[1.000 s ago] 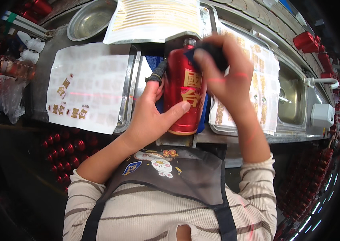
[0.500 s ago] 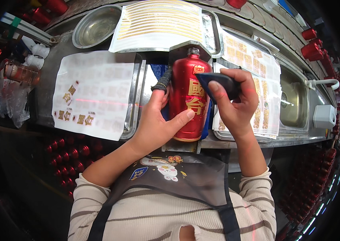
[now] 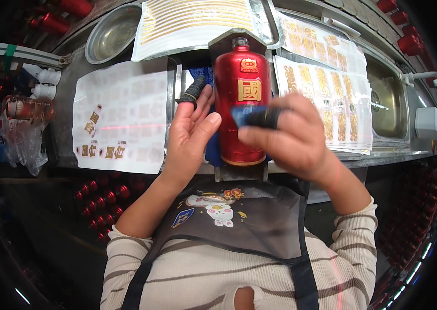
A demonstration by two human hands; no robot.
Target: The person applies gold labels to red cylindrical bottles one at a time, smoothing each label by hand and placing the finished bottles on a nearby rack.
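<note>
A glossy red bottle [image 3: 228, 129] lies in a metal cradle [image 3: 220, 39] in front of me, its neck pointing away. A gold emblem [image 3: 249, 65] and a large gold character [image 3: 250, 89] show on its upward face. My right hand [image 3: 296, 142], smeared by motion, grips a scraper with a blue blade and dark handle [image 3: 257, 115] over the lower half of the bottle, hiding that part. Whether the blade touches the bottle I cannot tell. My left hand [image 3: 192, 124] is open beside the bottle's left side, with a black wrap [image 3: 193, 89] around one finger.
To the left lies a white sticker sheet [image 3: 120, 98] with a few gold decals. More decal sheets [image 3: 327, 98] are stacked at right, before a sink [image 3: 391, 119]. Behind stand a metal bowl [image 3: 112, 36] and a gold-striped sheet [image 3: 192, 31]. Blue cloth [image 3: 212, 152] sits by the bottle.
The bottle has turned so its emblem faces up more squarely. My left hand has come off it to the left. My right hand has brought the scraper down toward the bottle's base.
</note>
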